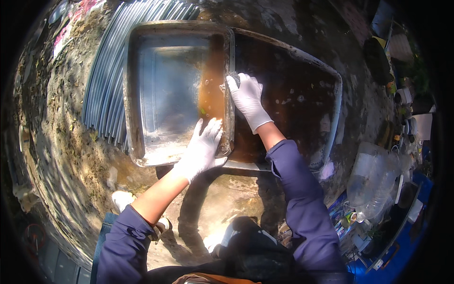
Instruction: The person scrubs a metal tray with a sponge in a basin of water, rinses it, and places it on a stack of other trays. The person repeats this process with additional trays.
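My gloved right hand (246, 94) grips a dark scouring pad (234, 78) at the inner side rim of a rectangular metal tray (131, 96). Brownish water (214, 71) lies along the tray's right side, with a few bubbles. In a white glove too, my left hand (204, 149) rests with spread fingers over the tray's near right corner and holds nothing. The tray overlaps a larger, dark-bottomed tray (338, 106) holding dark brown liquid, to the right.
Metal rods or tubes (106, 81) lie bundled on the ground left of the trays. Large clear plastic bottles (369, 177) and assorted containers stand at the right, near a blue surface (424, 184). A white shoe-like object (123, 199) is beside my left forearm.
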{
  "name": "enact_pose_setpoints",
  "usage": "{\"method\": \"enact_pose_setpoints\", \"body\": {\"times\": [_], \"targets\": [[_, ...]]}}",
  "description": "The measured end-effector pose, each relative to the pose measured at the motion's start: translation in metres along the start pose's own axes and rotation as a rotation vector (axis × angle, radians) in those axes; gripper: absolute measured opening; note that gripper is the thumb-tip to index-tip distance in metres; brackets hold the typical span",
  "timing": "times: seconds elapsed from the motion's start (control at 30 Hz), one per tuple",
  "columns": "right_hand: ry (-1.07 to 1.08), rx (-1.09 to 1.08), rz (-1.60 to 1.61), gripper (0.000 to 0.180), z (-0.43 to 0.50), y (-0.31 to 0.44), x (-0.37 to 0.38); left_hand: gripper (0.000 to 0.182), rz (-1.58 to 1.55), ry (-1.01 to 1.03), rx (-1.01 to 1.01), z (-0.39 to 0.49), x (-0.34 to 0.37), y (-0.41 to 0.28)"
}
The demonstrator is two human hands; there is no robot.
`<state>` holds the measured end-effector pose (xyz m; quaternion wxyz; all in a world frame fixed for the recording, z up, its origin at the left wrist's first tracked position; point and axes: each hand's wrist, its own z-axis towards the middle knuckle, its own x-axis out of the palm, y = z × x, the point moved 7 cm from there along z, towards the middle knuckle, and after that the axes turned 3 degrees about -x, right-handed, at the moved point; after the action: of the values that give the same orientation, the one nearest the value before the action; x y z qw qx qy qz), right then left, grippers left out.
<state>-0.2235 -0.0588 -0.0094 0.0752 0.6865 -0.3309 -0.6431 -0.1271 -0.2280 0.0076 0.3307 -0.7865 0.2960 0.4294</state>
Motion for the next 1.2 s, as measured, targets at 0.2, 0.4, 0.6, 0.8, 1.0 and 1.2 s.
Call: {"method": "enact_pose_setpoints", "body": {"times": [0.2,0.4,0.6,0.8,1.0,1.2], "targets": [[-0.003,-0.179,-0.100,0.030,-0.091,0.004,0.005,0.089,0.084,-0.017,0.001,0.000,0.005,0.000],[0.090,-0.157,-0.220,0.027,-0.151,-0.007,0.018,0.094,0.047,-0.046,0.009,-0.001,0.005,0.000],[-0.081,-0.173,-0.285,0.029,-0.090,0.012,0.009,0.090,0.030,-0.102,0.045,-0.003,0.003,-0.001],[-0.229,-0.328,-0.199,0.023,-0.091,0.012,-0.003,0.085,0.048,-0.092,0.043,-0.003,0.002,0.000],[-0.021,-0.334,-0.268,0.028,-0.111,0.008,0.009,0.086,0.079,-0.099,0.035,-0.004,0.006,0.000],[-0.213,-0.392,-0.278,0.024,-0.080,0.017,-0.008,0.087,0.025,-0.092,0.031,-0.004,0.004,0.001]]}}
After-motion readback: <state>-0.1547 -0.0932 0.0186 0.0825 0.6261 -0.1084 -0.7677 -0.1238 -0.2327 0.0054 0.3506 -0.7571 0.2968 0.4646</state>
